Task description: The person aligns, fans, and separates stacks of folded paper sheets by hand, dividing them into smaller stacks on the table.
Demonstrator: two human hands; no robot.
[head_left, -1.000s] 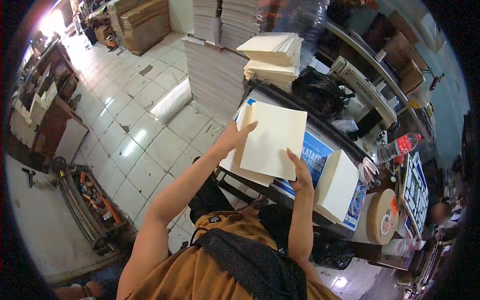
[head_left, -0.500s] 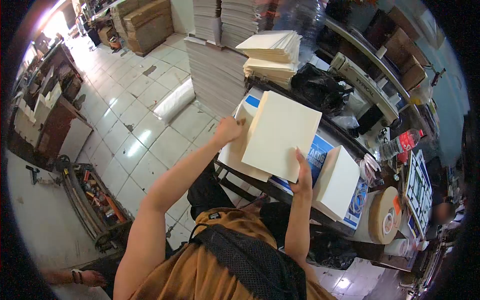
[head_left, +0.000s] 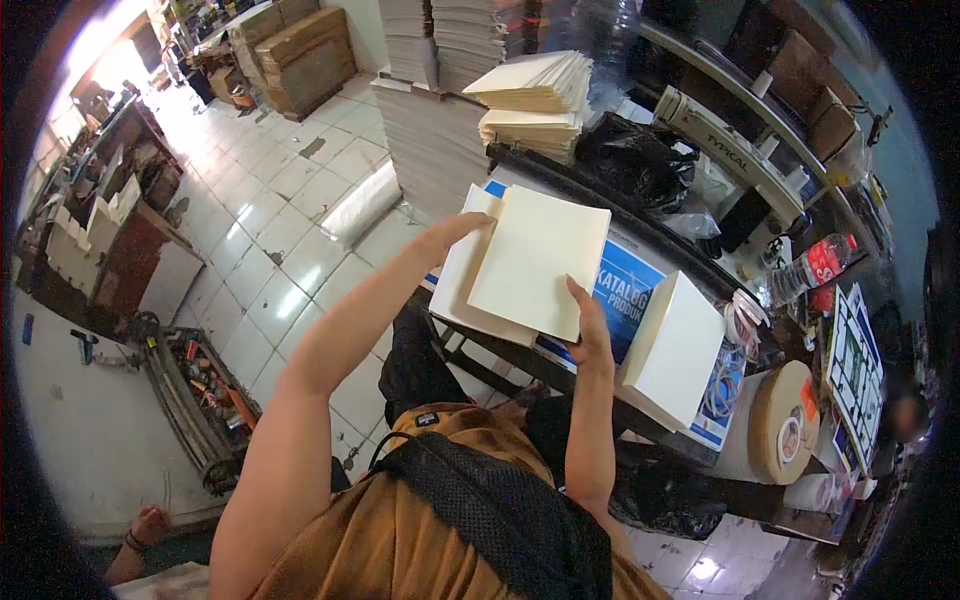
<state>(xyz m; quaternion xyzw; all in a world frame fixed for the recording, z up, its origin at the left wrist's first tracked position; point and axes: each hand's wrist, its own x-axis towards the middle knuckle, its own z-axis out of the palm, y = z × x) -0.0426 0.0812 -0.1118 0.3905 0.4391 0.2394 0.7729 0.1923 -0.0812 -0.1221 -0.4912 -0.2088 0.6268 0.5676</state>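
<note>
A cream paper booklet or folded stack (head_left: 540, 262) lies over other pale sheets (head_left: 458, 285) on the blue-printed table top. My right hand (head_left: 590, 325) grips its lower right corner, thumb on top. At the left edge of the booklet is my left hand (head_left: 465, 228), its fingers mostly hidden behind the paper. Right of my right hand, a thick block of cream sheets (head_left: 678, 350) rests on the blue "KATALOG PRODUK" print (head_left: 625, 290).
Folded cream stacks (head_left: 535, 110) and a black plastic bag (head_left: 640, 160) are at the back. A tape roll (head_left: 785, 422), a bottle (head_left: 810, 270) and a sewing machine (head_left: 725, 145) stand right. A co-worker's hand (head_left: 150, 525) shows lower left.
The booklet was raised and tilted half a second ago; now it is lower and nearer the sheets. My left hand has moved up along its left side.
</note>
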